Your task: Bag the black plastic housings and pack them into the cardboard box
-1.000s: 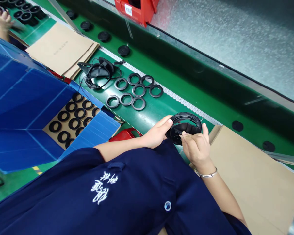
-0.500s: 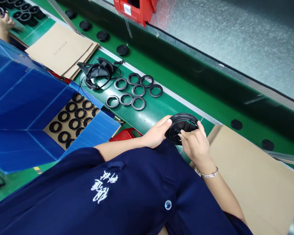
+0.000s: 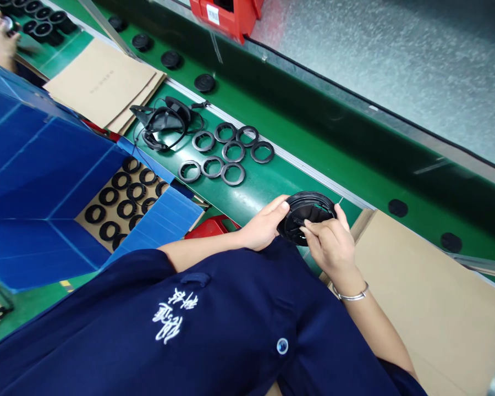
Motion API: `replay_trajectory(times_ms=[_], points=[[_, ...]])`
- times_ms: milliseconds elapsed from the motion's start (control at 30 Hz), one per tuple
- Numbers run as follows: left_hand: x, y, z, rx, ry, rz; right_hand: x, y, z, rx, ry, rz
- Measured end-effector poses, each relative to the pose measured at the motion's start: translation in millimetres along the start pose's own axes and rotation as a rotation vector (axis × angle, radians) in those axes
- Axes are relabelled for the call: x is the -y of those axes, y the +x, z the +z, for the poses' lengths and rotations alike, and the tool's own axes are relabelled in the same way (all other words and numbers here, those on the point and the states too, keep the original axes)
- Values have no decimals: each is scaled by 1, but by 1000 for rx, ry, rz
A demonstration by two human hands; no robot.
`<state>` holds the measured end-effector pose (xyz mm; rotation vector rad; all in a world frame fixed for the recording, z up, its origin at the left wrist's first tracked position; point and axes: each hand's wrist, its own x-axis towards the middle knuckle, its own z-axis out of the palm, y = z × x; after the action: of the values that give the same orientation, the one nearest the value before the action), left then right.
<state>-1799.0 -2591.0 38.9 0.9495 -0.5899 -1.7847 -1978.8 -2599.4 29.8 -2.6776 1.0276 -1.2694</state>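
Observation:
A round black plastic part (image 3: 311, 199) with a raised rim is held tilted close to my body. My left hand (image 3: 266, 223) grips its left edge, thumb on the rim and fingers out of sight behind. My right hand (image 3: 332, 242) pinches at the middle of the part with thumb and forefinger, while another finger rests by its right edge. Whatever small piece lies between those fingertips is hidden. Several black rings (image 3: 233, 174) lie on the green worktop (image 3: 256, 190) beyond my left hand.
A black headset-like strap bundle (image 3: 165, 124) lies left of the rings. Cardboard sheets (image 3: 429, 302) are at right, more cardboard (image 3: 99, 82) at left. A blue box (image 3: 45, 165) holds black rings. Black discs (image 3: 205, 83) sit on the green belt. A co-worker's hand (image 3: 2, 41) shows at upper left.
The discs on the belt have shifted very slightly left. The co-worker's hand has moved around its object. My two hands keep almost the same hold on the round part.

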Motion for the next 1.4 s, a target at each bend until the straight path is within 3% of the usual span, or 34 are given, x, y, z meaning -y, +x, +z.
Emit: replay_trajectory(times_ms=[167, 333, 500, 667, 767, 1200, 1400], points=[[4, 2, -1, -29, -16, -4, 2, -2, 0, 48, -14, 13], [12, 3, -9, -35, 117, -6, 4, -7, 2, 90, -50, -12], [21, 0, -23, -50, 214, -67, 3, -17, 8, 107, 60, 30], [27, -10, -43, -27, 368, -255, 11, -32, 17, 136, 103, 55], [28, -14, -50, -6, 410, -283, 17, -40, 21, 112, 75, 56], [19, -15, -49, 65, 526, -273, 24, -46, 19, 98, 18, 42], [22, -15, -50, 52, 513, -290, 26, -46, 20, 66, 87, 140]])
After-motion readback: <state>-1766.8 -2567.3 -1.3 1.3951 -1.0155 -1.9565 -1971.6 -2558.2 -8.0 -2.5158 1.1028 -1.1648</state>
